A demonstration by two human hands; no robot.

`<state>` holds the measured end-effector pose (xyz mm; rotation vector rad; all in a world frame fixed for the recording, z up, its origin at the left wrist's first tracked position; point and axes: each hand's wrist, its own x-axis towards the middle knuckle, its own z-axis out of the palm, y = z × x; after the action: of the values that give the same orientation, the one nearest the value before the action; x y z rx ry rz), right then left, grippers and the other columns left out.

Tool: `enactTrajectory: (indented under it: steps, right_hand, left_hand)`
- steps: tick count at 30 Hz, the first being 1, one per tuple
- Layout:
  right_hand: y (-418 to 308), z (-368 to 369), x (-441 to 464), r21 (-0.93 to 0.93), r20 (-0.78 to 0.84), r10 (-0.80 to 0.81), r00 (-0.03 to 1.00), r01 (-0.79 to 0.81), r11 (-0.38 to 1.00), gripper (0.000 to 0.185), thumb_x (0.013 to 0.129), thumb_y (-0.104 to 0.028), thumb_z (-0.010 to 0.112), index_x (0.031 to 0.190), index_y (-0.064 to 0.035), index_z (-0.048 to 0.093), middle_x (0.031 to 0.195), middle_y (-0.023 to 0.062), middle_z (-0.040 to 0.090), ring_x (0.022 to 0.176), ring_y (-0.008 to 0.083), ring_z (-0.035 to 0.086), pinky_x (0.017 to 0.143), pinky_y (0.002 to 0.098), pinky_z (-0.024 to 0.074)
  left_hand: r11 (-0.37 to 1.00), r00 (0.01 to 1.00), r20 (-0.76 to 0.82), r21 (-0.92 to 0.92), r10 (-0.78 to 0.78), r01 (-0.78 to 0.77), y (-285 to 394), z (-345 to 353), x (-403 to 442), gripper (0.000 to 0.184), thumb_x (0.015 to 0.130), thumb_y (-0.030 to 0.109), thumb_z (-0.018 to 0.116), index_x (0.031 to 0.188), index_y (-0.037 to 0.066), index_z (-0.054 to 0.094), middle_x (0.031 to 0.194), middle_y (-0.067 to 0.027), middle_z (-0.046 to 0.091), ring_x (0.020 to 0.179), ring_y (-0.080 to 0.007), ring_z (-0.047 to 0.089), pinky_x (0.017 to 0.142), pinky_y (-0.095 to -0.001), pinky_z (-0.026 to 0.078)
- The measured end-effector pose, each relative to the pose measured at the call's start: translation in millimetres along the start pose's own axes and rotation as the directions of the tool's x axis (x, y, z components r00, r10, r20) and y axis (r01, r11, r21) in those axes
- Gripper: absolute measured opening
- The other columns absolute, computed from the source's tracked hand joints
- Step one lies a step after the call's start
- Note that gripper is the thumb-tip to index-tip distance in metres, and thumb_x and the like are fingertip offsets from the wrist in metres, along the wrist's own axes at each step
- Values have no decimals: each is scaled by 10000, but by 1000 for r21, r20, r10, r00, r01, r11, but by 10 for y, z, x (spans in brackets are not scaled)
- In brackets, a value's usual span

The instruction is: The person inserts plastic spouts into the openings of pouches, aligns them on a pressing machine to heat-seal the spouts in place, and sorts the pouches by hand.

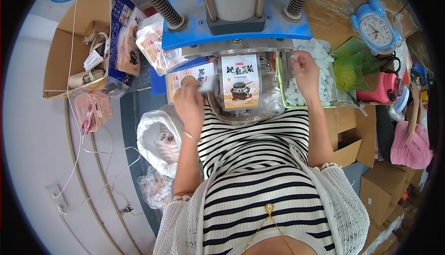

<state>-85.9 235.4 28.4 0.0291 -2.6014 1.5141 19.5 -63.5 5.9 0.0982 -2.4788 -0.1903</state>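
Note:
My left hand (189, 104) lies over a white printed soybean-milk pouch (206, 71); its fingers are smeared by motion, so I cannot tell whether they grip it. My right hand (306, 71) is closed in a pinch on a small white plastic piece (294, 57), at the edge of a green-rimmed bin (324, 106) of similar white pieces (317, 55). Between my hands, another soybean-milk pouch (240, 82) stands face-up at the front of a press with a blue plate (236, 34). More pouches (157, 41) lie stacked at the upper left.
An open cardboard box (65, 64) and pink basket (98, 109) are at left. A white sack (143, 132) holding printed pouches is by my left forearm. At right are a blue alarm clock (373, 30), pink bottle (378, 90), cartons (382, 190) and another person's pink sleeve (410, 146).

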Motion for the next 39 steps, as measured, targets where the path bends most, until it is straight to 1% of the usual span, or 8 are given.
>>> enactTrajectory:
  steps: [7, 12, 20, 24, 32, 34, 37, 39]
  right_hand:
    - [-603, 312, -381, 555, 115, -161, 980, 71, 829, 200, 936, -51, 528, 1120, -20, 600, 1010, 47, 610, 924, 102, 560, 812, 237, 444]
    - [-762, 233, -167, 299, 271, -361, 892, 278, 913, 238, 939, -50, 520, 1165, -32, 592, 1019, 46, 611, 938, 109, 546, 838, 247, 437]
    - [-412, 568, -257, 423, 312, -68, 948, -74, 903, 231, 913, -66, 548, 1130, -20, 611, 1013, 77, 626, 905, 168, 573, 810, 279, 455]
    - [-285, 374, -174, -77, 163, -229, 960, 244, 967, 223, 890, -85, 578, 1098, -14, 618, 1030, 100, 640, 852, 255, 594, 782, 309, 475]
    - [-34, -101, -76, -731, 83, -263, 961, 238, 640, 129, 831, -74, 583, 944, -21, 615, 896, 122, 614, 819, 334, 605, 722, 417, 494]
    - [13, -65, -64, -848, 162, -152, 975, 216, 485, 143, 810, -91, 580, 931, -24, 616, 878, 128, 598, 839, 336, 601, 732, 428, 495]
    - [125, 148, -12, -762, 140, -229, 963, 252, 596, 151, 782, -50, 599, 931, -24, 607, 890, 138, 583, 862, 341, 591, 733, 435, 490]
    - [106, 169, 33, -714, 112, -269, 957, 266, 648, 163, 768, -30, 609, 931, -24, 602, 896, 144, 576, 873, 343, 586, 733, 439, 487]
  left_hand:
    - [661, 885, 427, -612, -186, 434, 401, -505, 299, 166, 836, 178, 696, 835, 17, 656, 744, -50, 629, 636, -148, 536, 653, -311, 437]
    - [348, 766, 622, -690, -162, 634, 682, -231, 141, 229, 855, 202, 699, 808, -16, 646, 707, -3, 618, 590, -52, 469, 520, -264, 375]
    - [151, 691, 705, -674, -161, 723, 726, 116, 2, 255, 875, 205, 684, 847, -49, 672, 666, 37, 592, 608, -14, 448, 520, -187, 353]
    - [39, 676, 706, -685, -211, 727, 629, 340, 120, 257, 882, 208, 675, 838, -45, 677, 681, 40, 598, 605, -8, 442, 512, -196, 350]
    - [158, 681, 690, -665, -244, 730, 449, 423, 376, 341, 880, 292, 668, 801, -39, 686, 701, 7, 638, 579, -61, 518, 529, -242, 417]
    - [902, 785, 587, -205, -197, 380, 336, 87, 612, 455, 837, 419, 676, 932, -26, 681, 928, -81, 686, 787, -206, 631, 727, -345, 487]
    - [980, 997, -56, 196, 44, -32, -169, 218, 772, 528, 824, 471, 647, 1110, 27, 631, 1195, -132, 598, 1085, -320, 549, 960, -426, 394]
    - [988, 1000, -24, 156, 16, -12, -208, 351, 478, 515, 821, 436, 651, 1151, 42, 606, 1226, -127, 574, 1113, -319, 526, 985, -425, 365]
